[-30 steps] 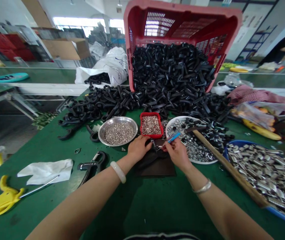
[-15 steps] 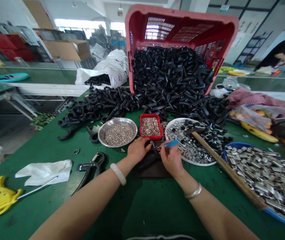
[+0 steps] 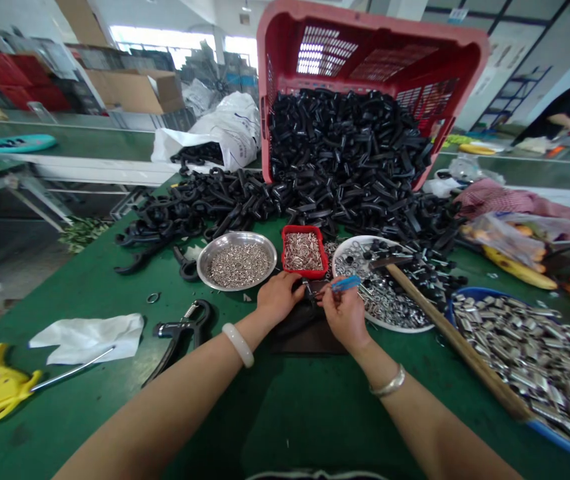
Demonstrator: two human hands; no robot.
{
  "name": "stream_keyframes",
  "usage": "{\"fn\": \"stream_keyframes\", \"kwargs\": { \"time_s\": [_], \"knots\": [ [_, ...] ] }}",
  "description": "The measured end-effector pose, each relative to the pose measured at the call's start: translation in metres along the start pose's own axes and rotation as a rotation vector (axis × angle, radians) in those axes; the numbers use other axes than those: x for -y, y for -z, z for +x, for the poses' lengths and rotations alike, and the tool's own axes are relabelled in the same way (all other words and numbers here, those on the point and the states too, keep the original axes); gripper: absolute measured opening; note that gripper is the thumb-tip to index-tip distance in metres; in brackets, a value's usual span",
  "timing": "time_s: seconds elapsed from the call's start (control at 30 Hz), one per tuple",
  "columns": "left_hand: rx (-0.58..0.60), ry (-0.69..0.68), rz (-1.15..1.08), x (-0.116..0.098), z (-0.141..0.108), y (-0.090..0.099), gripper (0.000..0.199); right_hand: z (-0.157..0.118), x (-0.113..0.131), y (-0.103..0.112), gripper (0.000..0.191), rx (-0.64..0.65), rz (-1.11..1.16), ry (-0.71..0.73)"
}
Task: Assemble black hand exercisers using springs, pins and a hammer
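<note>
My left hand [image 3: 278,298] pinches a small black part with a metal fitting [image 3: 309,289], low over a dark leather pad [image 3: 309,337]. My right hand [image 3: 345,315] grips a slim blue-handled tool [image 3: 345,284], whose tip is close to that same part. Just past the hands are a red tray of small metal clips [image 3: 305,252] and a steel dish of silver rings [image 3: 237,261]. Bolts and black pieces fill a white plate [image 3: 352,250], right of the right hand.
A tipped red crate [image 3: 372,40] spills black plastic parts [image 3: 349,150] across the green table [image 3: 285,413]. A wooden-handled hammer [image 3: 457,343] lies beside a blue-rimmed tray [image 3: 469,292] of silver sleeves. A black spring clamp [image 3: 179,335] lies left. A person [image 3: 559,110] stands far right.
The blue-handled tool has swung from a slanted position to a nearly level one, and my right hand has shifted slightly. The head view has moved a little.
</note>
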State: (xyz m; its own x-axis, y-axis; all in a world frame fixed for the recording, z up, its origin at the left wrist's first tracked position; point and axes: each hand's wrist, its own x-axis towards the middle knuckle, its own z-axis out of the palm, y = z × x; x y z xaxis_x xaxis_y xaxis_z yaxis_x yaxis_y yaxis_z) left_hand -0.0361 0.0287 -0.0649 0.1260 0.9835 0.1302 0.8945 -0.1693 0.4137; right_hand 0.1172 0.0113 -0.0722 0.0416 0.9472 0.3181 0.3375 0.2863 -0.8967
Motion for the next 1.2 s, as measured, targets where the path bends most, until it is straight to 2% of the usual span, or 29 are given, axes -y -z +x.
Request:
{"fn": "stream_keyframes", "kwargs": {
  "time_s": [0.07, 0.13, 0.2, 0.23, 0.3, 0.43, 0.5, 0.6, 0.67, 0.77, 0.87, 0.93, 1.0, 1.07, 1.13, 1.2],
  "knots": [
    [0.003, 0.007, 0.013, 0.0, 0.0, 0.0, 0.033, 0.006, 0.002, 0.002, 0.021, 0.025, 0.192, -0.16],
    [0.004, -0.002, 0.018, 0.0, 0.001, 0.0, 0.033, 0.011, 0.004, 0.005, 0.023, 0.164, 0.35, -0.306],
    [0.005, -0.017, 0.014, 0.001, 0.001, 0.0, 0.032, 0.013, 0.006, 0.007, 0.025, 0.328, 0.402, -0.377],
    [0.006, -0.021, 0.012, 0.001, 0.001, 0.001, 0.032, 0.012, 0.006, 0.008, 0.026, 0.364, 0.405, -0.389],
    [0.011, -0.019, 0.012, 0.001, 0.001, 0.001, 0.033, 0.01, 0.005, 0.007, 0.028, 0.294, 0.417, -0.377],
    [0.032, -0.017, 0.016, 0.0, 0.002, 0.003, 0.034, 0.005, 0.0, 0.006, 0.032, 0.024, 0.399, -0.268],
    [0.033, -0.017, 0.027, -0.001, 0.002, 0.004, 0.035, 0.006, -0.001, 0.007, 0.032, -0.021, 0.311, -0.203],
    [0.045, 0.006, 0.065, -0.003, 0.001, 0.005, 0.035, 0.016, 0.004, 0.012, 0.028, 0.011, 0.139, -0.093],
    [0.042, 0.01, 0.09, -0.006, -0.001, 0.006, 0.034, 0.026, 0.01, 0.015, 0.025, 0.044, 0.085, -0.07],
    [-0.027, -0.046, 0.121, -0.01, -0.007, 0.01, 0.033, 0.046, 0.017, 0.016, 0.024, 0.073, 0.011, -0.021],
    [-0.116, -0.094, 0.17, -0.006, -0.009, 0.023, 0.034, 0.075, 0.019, 0.011, 0.025, 0.05, -0.287, 0.09],
    [-0.138, -0.022, 0.246, 0.006, -0.004, 0.038, 0.033, 0.098, 0.019, 0.004, 0.028, 0.088, -0.592, 0.071],
    [-0.06, 0.141, 0.335, 0.024, 0.005, 0.055, 0.032, 0.118, 0.019, -0.004, 0.028, 0.187, -0.791, 0.024],
    [0.134, 0.265, 0.354, 0.044, 0.015, 0.067, 0.031, 0.132, 0.02, -0.013, 0.024, 0.287, -0.852, 0.005],
    [0.258, 0.306, 0.328, 0.06, 0.022, 0.074, 0.028, 0.139, 0.025, -0.023, 0.019, 0.356, -0.878, 0.001],
    [0.263, 0.302, 0.308, 0.07, 0.025, 0.074, 0.024, 0.137, 0.033, -0.034, 0.021, 0.397, -0.917, 0.015]
  ]
}}
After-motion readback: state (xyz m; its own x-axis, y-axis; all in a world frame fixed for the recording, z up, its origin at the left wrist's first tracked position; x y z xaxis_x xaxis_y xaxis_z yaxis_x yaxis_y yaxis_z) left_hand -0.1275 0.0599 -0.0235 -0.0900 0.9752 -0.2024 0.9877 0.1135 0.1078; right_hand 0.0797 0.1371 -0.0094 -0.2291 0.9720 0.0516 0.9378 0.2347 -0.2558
